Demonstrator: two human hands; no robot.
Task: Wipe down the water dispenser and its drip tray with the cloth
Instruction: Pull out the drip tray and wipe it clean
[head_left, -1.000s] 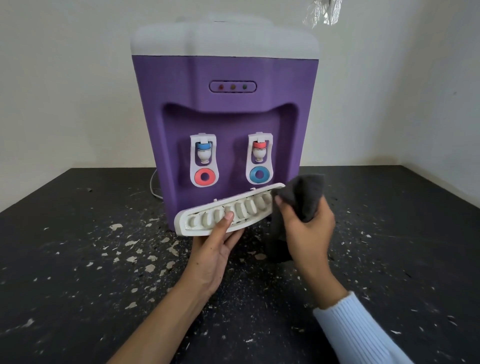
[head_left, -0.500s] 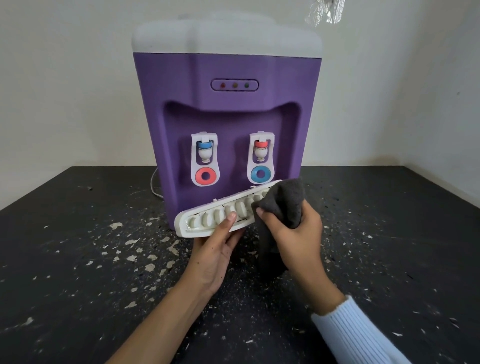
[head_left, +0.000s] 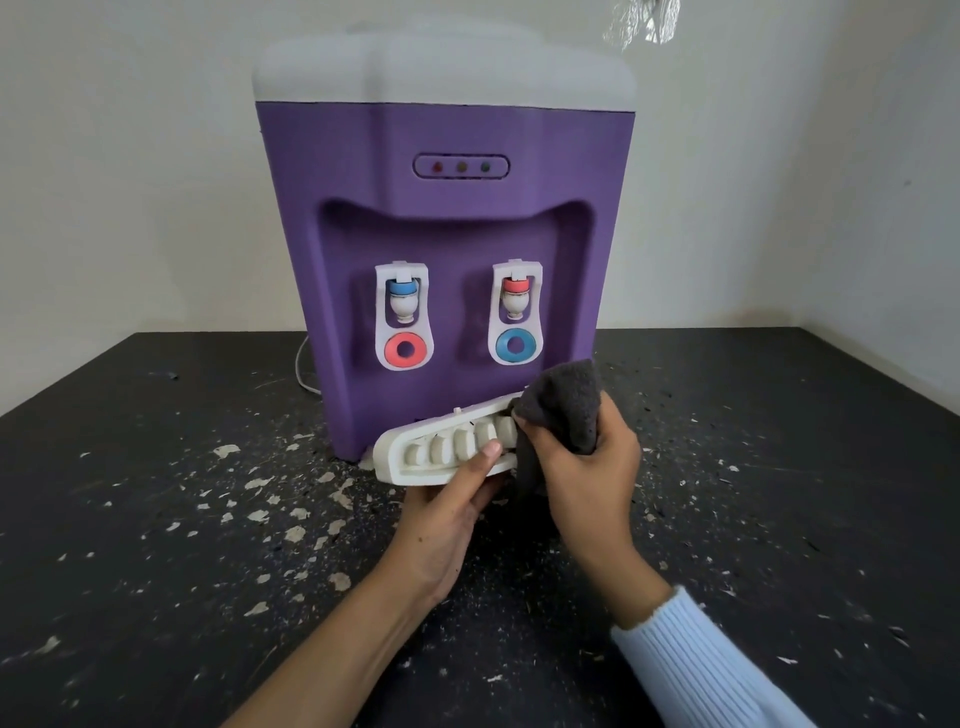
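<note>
Holding drip tray (head_left: 415, 457) in left hand (head_left: 441, 525), right hand (head_left: 582, 467) gripping cloth (head_left: 566, 405) hiding tray's far end

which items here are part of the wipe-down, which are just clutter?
In use:
- water dispenser
- drip tray, held tilted by left hand
- grey cloth, gripped in right hand

Lying about:
- pale flakes scattered on black table
- white cord
- crinkled plastic, top of view

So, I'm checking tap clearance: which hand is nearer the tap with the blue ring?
Right. The right hand, gripping the cloth, sits just below and right of the blue-ringed tap. The left hand holds the drip tray lower and further left.
</note>
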